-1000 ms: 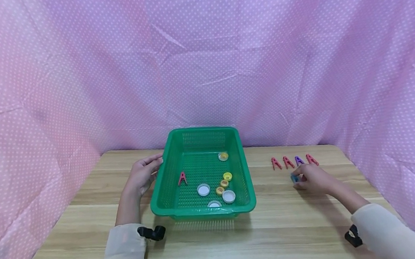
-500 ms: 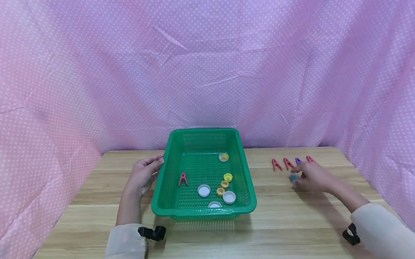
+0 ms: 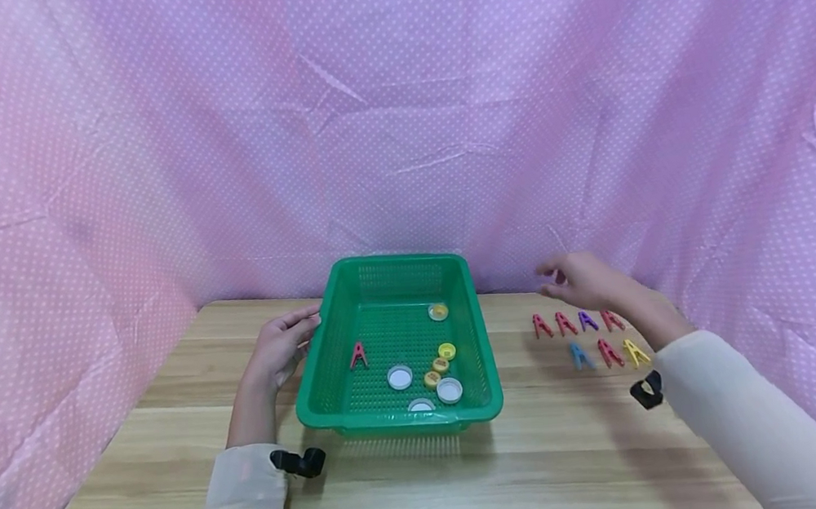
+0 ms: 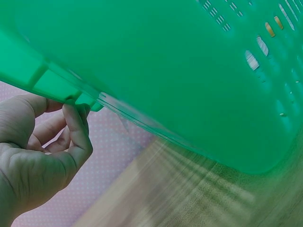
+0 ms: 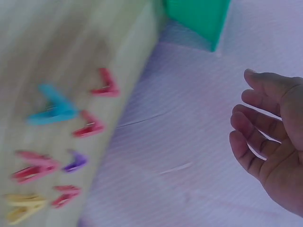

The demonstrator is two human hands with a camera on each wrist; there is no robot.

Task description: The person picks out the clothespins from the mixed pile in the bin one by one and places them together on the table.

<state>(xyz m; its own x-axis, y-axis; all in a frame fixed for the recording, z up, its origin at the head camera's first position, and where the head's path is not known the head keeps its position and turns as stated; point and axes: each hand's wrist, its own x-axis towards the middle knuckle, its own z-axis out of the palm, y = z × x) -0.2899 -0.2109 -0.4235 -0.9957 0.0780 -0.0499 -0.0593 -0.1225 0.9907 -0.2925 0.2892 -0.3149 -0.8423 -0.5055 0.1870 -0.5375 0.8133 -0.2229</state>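
Note:
My left hand point(image 3: 280, 350) pinches the left rim of a green plastic basket point(image 3: 402, 420); the left wrist view shows thumb and fingertips at that rim. Inside the basket lie a red clothespin point(image 3: 359, 355), several white and yellow bottle caps point(image 3: 400, 376), and a cap with a yellow centre point(image 3: 438, 311). My right hand point(image 3: 583, 280) hovers over the table's back right, holding nothing, its fingers loosely bent. Below it are two rows of clothespins: red ones point(image 3: 565, 323) and a purple one point(image 3: 587, 321) behind, then a blue one point(image 3: 582, 356), a red one and a yellow one point(image 3: 636, 353) in front.
The wooden table point(image 3: 431, 498) carries the basket and the clothespins. A pink dotted curtain point(image 3: 395, 124) hangs behind the table's back edge and along both sides.
My right hand has let go of the blue clothespin, leaving it in the front row, and has risen back and away from it. The left hand and basket stay in place.

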